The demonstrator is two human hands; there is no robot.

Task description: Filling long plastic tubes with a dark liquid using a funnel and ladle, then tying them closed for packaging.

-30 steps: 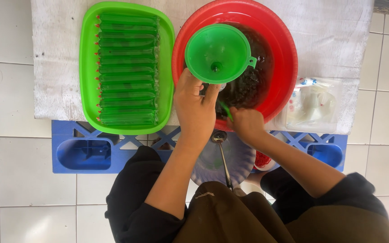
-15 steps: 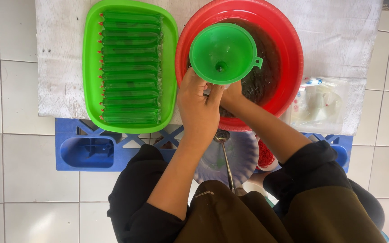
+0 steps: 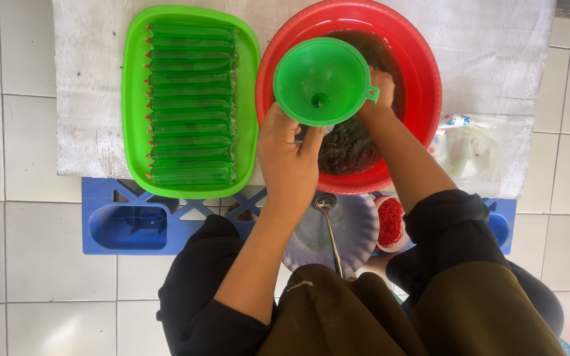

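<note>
Red basin (image 3: 423, 99), right half of the white cloth-covered surface (image 3: 87, 99): holds dark liquid with dark bits. Green funnel (image 3: 321, 79): above the basin's left part; your left hand (image 3: 288, 158) is closed around something beneath it, what exactly is hidden. Your right hand (image 3: 380, 89) dips inside the basin behind the funnel's tab; its grip cannot be told.

Green tray (image 3: 133, 105), left half of the surface: one stacked column of long filled green packets (image 3: 192, 105) with red ends.

Clear plastic bag (image 3: 470, 148), right front corner of the surface.

Blue crate (image 3: 126, 224) at the front edge, with a spoon (image 3: 328, 227) on a pale plate (image 3: 357, 227) and a small tub of red bands (image 3: 390, 221). White tiled floor (image 3: 8, 198) all around.
</note>
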